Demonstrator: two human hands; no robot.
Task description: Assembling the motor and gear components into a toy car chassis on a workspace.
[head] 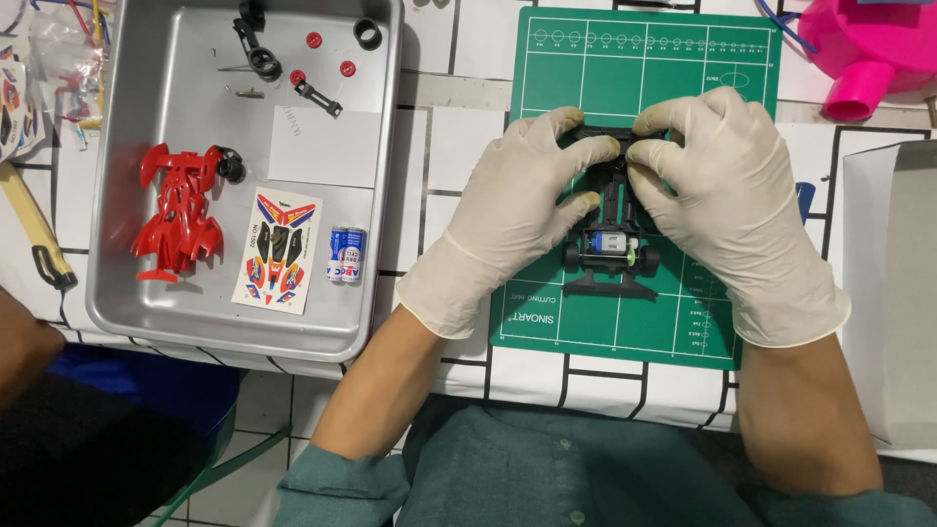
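Two gloved hands on a black toy car frame, seen from my head camera.

My left hand [512, 210] and right hand [727, 190] both hold the toy car frame [610, 239], which sits on the green cutting mat [664, 88] on the bench [454, 146]; each grip is narrow, fingertips pinched on the frame's far end, thumbs along its sides. A small motor [610, 244] shows near the frame's rear wheels. To the left, well apart, a metal tray [386, 195] carries a red car shell [181, 210], a sticker sheet [278, 249], two batteries [346, 255] and small black and red parts.
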